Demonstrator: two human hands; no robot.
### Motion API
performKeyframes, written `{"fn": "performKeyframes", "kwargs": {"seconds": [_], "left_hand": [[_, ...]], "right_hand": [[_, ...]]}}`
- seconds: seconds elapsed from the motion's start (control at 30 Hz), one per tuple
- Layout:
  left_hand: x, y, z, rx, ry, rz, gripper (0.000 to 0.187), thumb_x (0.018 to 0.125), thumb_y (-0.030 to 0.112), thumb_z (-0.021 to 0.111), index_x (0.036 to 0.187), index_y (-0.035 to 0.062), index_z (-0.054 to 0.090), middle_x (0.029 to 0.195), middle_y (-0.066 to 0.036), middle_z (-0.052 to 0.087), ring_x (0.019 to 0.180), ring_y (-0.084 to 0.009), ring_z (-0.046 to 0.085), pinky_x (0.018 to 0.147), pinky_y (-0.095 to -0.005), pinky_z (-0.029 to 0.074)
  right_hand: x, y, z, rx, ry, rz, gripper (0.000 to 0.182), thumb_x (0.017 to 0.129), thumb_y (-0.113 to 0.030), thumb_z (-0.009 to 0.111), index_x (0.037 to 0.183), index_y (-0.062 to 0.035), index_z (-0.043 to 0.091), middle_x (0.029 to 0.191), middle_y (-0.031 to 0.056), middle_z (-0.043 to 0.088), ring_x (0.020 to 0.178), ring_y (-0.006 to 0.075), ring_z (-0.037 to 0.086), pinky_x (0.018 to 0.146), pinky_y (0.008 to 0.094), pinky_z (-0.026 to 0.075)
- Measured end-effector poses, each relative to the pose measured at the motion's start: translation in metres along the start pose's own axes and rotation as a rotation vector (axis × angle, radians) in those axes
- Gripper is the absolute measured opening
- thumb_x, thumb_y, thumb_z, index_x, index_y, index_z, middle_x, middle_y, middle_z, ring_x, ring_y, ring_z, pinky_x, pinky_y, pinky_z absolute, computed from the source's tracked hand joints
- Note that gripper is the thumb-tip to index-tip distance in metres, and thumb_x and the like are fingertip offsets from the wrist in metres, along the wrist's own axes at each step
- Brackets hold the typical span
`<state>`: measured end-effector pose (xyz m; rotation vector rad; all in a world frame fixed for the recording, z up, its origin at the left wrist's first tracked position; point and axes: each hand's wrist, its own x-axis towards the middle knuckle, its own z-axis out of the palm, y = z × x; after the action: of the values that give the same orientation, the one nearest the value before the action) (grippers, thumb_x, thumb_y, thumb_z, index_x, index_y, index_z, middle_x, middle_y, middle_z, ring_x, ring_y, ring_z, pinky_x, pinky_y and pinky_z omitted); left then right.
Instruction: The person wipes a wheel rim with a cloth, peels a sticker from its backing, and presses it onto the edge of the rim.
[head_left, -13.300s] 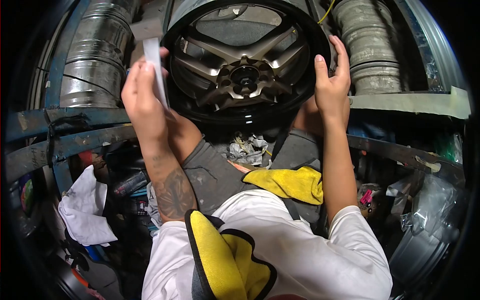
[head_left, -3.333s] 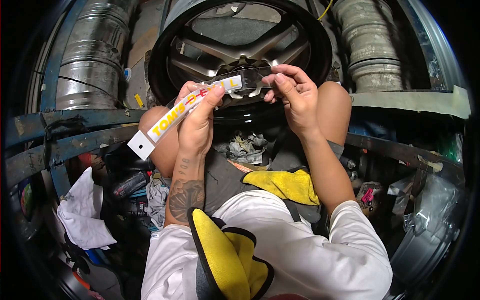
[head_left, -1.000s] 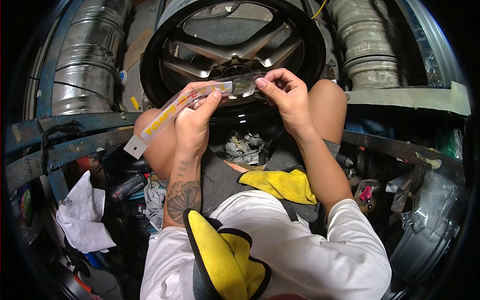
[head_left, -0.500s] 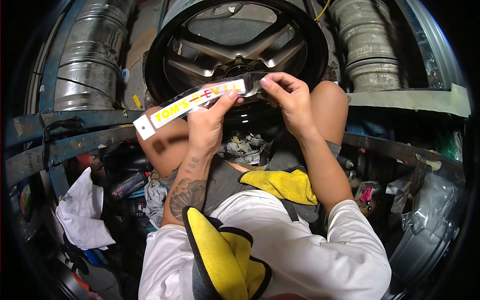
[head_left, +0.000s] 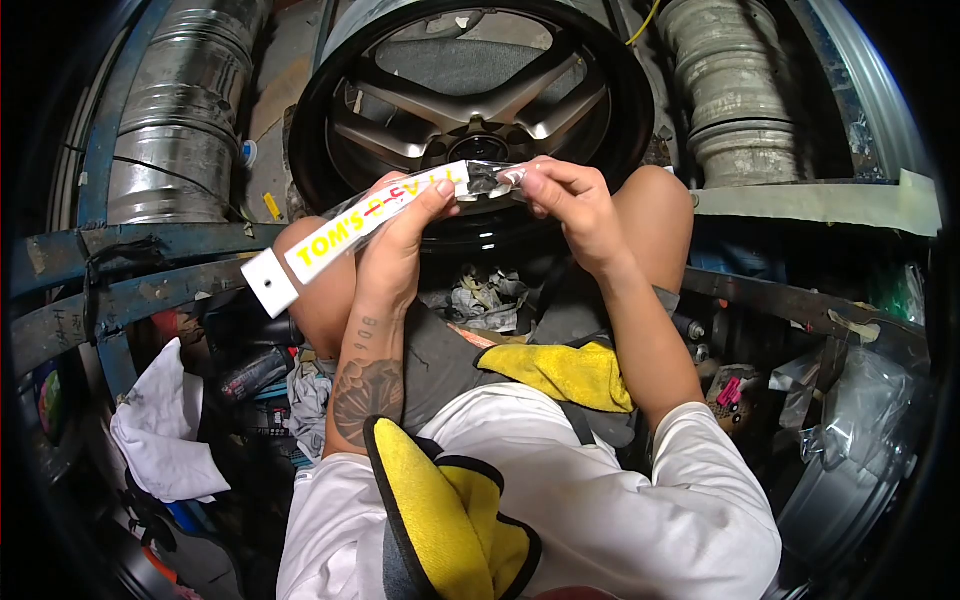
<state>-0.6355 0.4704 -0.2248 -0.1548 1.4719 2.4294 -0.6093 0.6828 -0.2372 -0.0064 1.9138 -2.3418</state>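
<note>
A long white sticker strip (head_left: 345, 227) with yellow and red letters, inside a clear sleeve, is held slanting across my knees. My left hand (head_left: 395, 250) pinches the strip near its middle, thumb on top. My right hand (head_left: 570, 205) grips the crumpled clear end of the sleeve at the right. Behind both hands stands a black-rimmed alloy wheel (head_left: 475, 95) with bronze spokes, resting between my knees.
Yellow cloths lie on my lap (head_left: 560, 372) and chest (head_left: 450, 510). A white rag (head_left: 165, 425) lies at lower left among clutter. Silver wheel barrels stand at upper left (head_left: 175, 120) and upper right (head_left: 735, 90), and blue metal rack bars (head_left: 120, 300) cross the left side.
The strip has tilted, its left end dropping lower than half a second ago. My right hand has bunched the clear sleeve end tighter. The wheel has stayed where it was.
</note>
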Motion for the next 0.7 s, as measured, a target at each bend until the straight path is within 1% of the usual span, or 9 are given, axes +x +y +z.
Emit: {"fn": "performKeyframes", "kwargs": {"seconds": [0.1, 0.13, 0.23, 0.27, 0.37, 0.4, 0.5, 0.6, 0.7], "left_hand": [[0.0, 0.001, -0.005, -0.108, 0.014, -0.1, 0.013, 0.089, 0.009, 0.072, 0.097, 0.002, 0.065, 0.093, -0.007, 0.069, 0.081, -0.0133, 0.067, 0.074, -0.0286, 0.056], [0.001, 0.001, -0.01, -0.137, 0.016, -0.131, 0.014, 0.089, 0.009, 0.071, 0.099, 0.0017, 0.065, 0.093, -0.007, 0.069, 0.081, -0.0134, 0.066, 0.074, -0.0285, 0.055], [0.001, 0.004, -0.019, -0.16, -0.059, -0.156, 0.015, 0.089, 0.007, 0.07, 0.102, 0.0011, 0.064, 0.091, -0.007, 0.068, 0.079, -0.0132, 0.065, 0.072, -0.028, 0.054], [0.001, 0.007, -0.018, -0.139, -0.102, -0.162, 0.017, 0.09, 0.007, 0.069, 0.104, 0.001, 0.063, 0.091, -0.007, 0.068, 0.078, -0.0126, 0.064, 0.072, -0.0277, 0.054], [0.0, 0.008, -0.015, -0.066, -0.126, -0.165, 0.012, 0.09, 0.006, 0.067, 0.1, 0.0044, 0.06, 0.087, -0.006, 0.066, 0.076, -0.0125, 0.062, 0.071, -0.0298, 0.052], [0.0, 0.009, -0.014, -0.074, -0.142, -0.146, 0.015, 0.09, 0.006, 0.067, 0.103, 0.0027, 0.06, 0.089, -0.007, 0.066, 0.077, -0.0127, 0.063, 0.073, -0.0294, 0.053], [-0.002, 0.012, -0.01, -0.096, -0.187, -0.088, 0.025, 0.091, 0.007, 0.067, 0.113, -0.0023, 0.059, 0.097, -0.009, 0.067, 0.082, -0.0135, 0.065, 0.078, -0.0281, 0.055], [-0.002, 0.012, -0.01, -0.154, -0.237, -0.042, 0.027, 0.093, 0.008, 0.066, 0.117, -0.0037, 0.058, 0.101, -0.011, 0.067, 0.086, -0.0146, 0.066, 0.08, -0.0289, 0.056], [-0.001, 0.008, -0.013, -0.098, -0.23, -0.015, 0.027, 0.096, 0.01, 0.064, 0.118, -0.0043, 0.058, 0.101, -0.012, 0.068, 0.089, -0.0159, 0.067, 0.08, -0.0301, 0.057]], "right_hand": [[0.0, -0.002, 0.003, -0.095, -0.1, -0.292, 0.031, 0.088, -0.02, 0.075, 0.114, -0.004, 0.074, 0.094, -0.0001, 0.057, 0.077, 0.0066, 0.049, 0.068, 0.0218, 0.041], [0.0, -0.005, -0.001, -0.168, -0.136, -0.286, 0.038, 0.081, -0.018, 0.08, 0.117, -0.0075, 0.074, 0.103, 0.0015, 0.056, 0.081, 0.0086, 0.049, 0.072, 0.0228, 0.042], [-0.003, -0.011, -0.003, -0.345, -0.154, -0.348, 0.042, 0.077, -0.016, 0.082, 0.118, -0.0119, 0.074, 0.101, 0.0031, 0.058, 0.082, 0.0108, 0.052, 0.075, 0.0225, 0.043], [0.0, -0.01, -0.002, -0.483, -0.156, -0.487, 0.042, 0.076, -0.011, 0.082, 0.117, -0.0131, 0.075, 0.1, 0.0053, 0.06, 0.084, 0.0132, 0.057, 0.075, 0.0242, 0.047], [-0.003, -0.005, 0.007, -0.489, -0.141, -0.488, 0.038, 0.078, -0.005, 0.08, 0.115, -0.0121, 0.075, 0.1, 0.0066, 0.063, 0.085, 0.0141, 0.06, 0.073, 0.0259, 0.051], [-0.003, -0.005, 0.01, -0.514, -0.111, -0.539, 0.037, 0.078, 0.0, 0.078, 0.113, -0.0116, 0.076, 0.1, 0.0081, 0.066, 0.082, 0.0149, 0.064, 0.07, 0.0269, 0.055], [-0.005, -0.007, 0.011, -0.572, -0.088, -0.582, 0.035, 0.079, 0.0, 0.076, 0.112, -0.0109, 0.076, 0.104, 0.0112, 0.068, 0.081, 0.0169, 0.067, 0.068, 0.0274, 0.056], [-0.004, -0.007, 0.012, -0.585, -0.075, -0.651, 0.033, 0.08, 0.001, 0.075, 0.111, -0.0096, 0.076, 0.109, 0.0137, 0.069, 0.081, 0.0192, 0.069, 0.067, 0.0282, 0.058], [-0.003, -0.007, 0.014, -0.583, -0.014, -0.682, 0.032, 0.08, 0.001, 0.075, 0.111, -0.0085, 0.076, 0.112, 0.0144, 0.069, 0.082, 0.0199, 0.07, 0.069, 0.0283, 0.058]]}}
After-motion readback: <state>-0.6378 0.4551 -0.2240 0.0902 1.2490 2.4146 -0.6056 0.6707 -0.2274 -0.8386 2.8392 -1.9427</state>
